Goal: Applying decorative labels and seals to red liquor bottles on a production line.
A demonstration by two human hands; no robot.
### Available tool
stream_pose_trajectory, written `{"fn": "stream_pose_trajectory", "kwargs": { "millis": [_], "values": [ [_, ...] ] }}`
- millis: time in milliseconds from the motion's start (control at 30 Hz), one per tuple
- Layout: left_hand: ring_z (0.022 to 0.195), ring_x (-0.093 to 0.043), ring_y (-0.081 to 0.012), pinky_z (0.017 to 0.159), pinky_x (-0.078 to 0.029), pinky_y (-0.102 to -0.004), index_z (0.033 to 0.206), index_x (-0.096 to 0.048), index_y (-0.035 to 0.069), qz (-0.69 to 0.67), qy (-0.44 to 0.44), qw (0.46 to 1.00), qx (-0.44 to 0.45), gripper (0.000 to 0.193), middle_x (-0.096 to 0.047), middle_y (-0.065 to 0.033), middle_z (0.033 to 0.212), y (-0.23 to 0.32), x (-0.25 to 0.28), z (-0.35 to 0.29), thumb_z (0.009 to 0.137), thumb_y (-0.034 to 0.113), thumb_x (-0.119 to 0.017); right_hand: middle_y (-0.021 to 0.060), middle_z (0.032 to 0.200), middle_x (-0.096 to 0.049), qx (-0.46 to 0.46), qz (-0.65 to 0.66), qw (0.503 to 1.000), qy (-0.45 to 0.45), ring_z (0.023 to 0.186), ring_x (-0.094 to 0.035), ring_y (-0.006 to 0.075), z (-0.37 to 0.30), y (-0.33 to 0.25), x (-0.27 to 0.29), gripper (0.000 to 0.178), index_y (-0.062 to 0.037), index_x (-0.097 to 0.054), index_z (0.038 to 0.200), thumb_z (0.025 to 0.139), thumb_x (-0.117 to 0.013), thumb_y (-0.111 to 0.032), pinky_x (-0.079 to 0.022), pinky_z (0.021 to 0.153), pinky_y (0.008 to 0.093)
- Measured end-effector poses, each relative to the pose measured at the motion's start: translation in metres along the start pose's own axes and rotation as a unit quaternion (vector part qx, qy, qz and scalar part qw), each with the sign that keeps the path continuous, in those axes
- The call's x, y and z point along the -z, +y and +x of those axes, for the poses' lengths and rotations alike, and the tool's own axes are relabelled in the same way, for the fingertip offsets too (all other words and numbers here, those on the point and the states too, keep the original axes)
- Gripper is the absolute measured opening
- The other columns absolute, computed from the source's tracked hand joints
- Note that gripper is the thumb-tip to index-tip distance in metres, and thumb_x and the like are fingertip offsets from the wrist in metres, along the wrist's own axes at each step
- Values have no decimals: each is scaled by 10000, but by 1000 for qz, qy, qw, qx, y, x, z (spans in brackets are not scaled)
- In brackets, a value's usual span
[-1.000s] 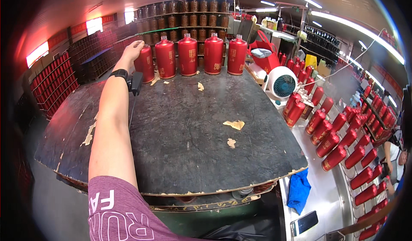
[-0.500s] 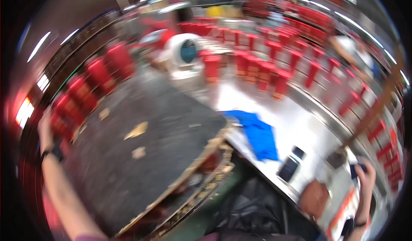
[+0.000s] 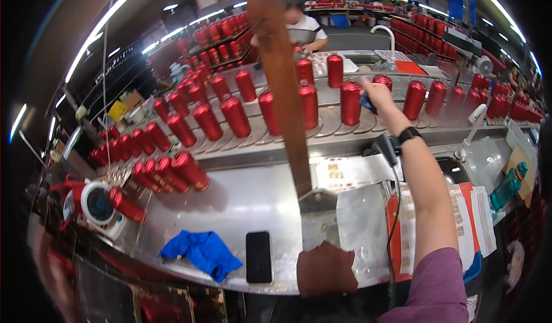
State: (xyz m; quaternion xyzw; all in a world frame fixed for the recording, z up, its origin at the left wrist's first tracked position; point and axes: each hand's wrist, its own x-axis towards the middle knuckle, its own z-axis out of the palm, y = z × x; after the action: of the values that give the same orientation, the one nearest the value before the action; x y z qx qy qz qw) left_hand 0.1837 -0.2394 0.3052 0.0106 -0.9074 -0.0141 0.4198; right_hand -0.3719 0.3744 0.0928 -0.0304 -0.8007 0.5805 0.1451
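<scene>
My right hand (image 3: 376, 93) is stretched out over a steel conveyor (image 3: 345, 136) that carries several red bottles. It is closed around a small blue cloth (image 3: 367, 103). The hand sits between one red bottle (image 3: 351, 101) on its left and another red bottle (image 3: 382, 81) just behind it, and touches the near one with the cloth. A black watch (image 3: 408, 134) is on that wrist. My left hand does not show clearly in this view.
A brown wooden post (image 3: 282, 87) rises from the steel table (image 3: 241, 202). On the table lie a blue rag (image 3: 201, 251), a black phone (image 3: 259, 257) and printed sheets (image 3: 471, 219). A small white fan (image 3: 100, 205) stands at left. Another person (image 3: 302, 27) works across the conveyor.
The view has swung from a dark worktable, where my left arm reached toward red bottles, round to the steel conveyor. My right arm now reaches out with the blue cloth.
</scene>
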Motion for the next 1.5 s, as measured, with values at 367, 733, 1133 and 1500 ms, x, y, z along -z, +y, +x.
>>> {"fn": "stream_pose_trajectory", "kwargs": {
  "millis": [367,733,1133,1500],
  "values": [
    [1271,-528,-373,1070,-408,-431,1252,-610,-31,-202,-390,898,-13,402,-548,-235,1372,199,-115,-2,866,73,-646,250,1280,-614,84,-266,960,7,1183,-613,360,78,54,-14,1122,-22,-388,1451,587,-852,-567,-482,999,422],
    [1191,-600,-335,1040,-456,-455,1300,-537,-78,-495,-372,751,230,585,-575,-223,1282,204,-174,-101,917,348,-656,103,1052,-700,155,33,958,-238,977,-667,180,-101,-63,62,677,-26,-634,1177,742,-799,-517,-512,882,317],
    [1410,-377,-391,1117,-394,-439,1543,77,-44,-533,-504,672,103,1186,-302,-313,1503,294,-292,-92,830,323,-798,131,1059,-711,-116,-28,824,-554,960,-676,205,-295,-29,-29,772,-3,-634,1233,767,-756,-607,-519,873,316],
    [1390,-401,-378,1132,-359,-406,1541,54,-62,-554,-451,689,122,1216,-315,-317,1500,272,-343,-88,815,409,-801,116,1101,-691,-221,88,858,-456,997,-658,150,-296,-25,-58,680,32,-560,1320,897,-701,-481,-513,889,284]
  ]
}}
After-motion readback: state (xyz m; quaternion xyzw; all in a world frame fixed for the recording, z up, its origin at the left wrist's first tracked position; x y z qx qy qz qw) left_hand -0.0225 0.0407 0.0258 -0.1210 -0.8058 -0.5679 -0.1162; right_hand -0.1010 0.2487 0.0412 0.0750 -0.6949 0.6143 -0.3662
